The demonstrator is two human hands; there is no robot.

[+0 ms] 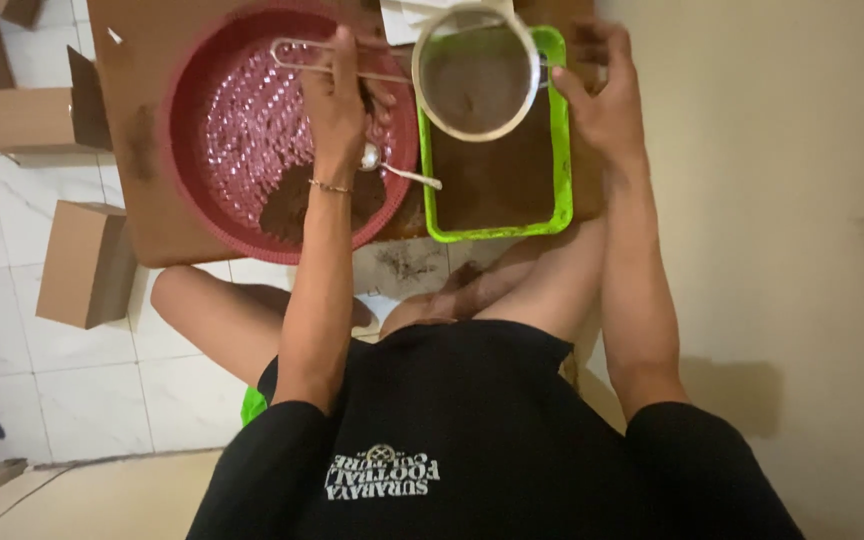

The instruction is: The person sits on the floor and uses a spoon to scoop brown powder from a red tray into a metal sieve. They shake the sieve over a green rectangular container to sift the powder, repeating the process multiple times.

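A round metal sieve (pixel 475 72) hangs over the green rectangular tray (pixel 561 150) of brown powder, its wire handle pinched in the closed fingers of the left hand (pixel 337 95) above the red perforated basket (pixel 202 110). The right hand (pixel 602 95) is spread, fingers touching the sieve's rim and the tray's far edge. A spoon (pixel 392 167) lies in the basket, which rests on a cardboard sheet (pixel 142 130) on the tiled floor (pixel 12 330), with small cardboard boxes (pixel 87 262) alongside.

One sieve (pixel 475 72), one red basket (pixel 202 120), one green tray (pixel 564 150), perhaps three cardboard boxes (pixel 87 262)
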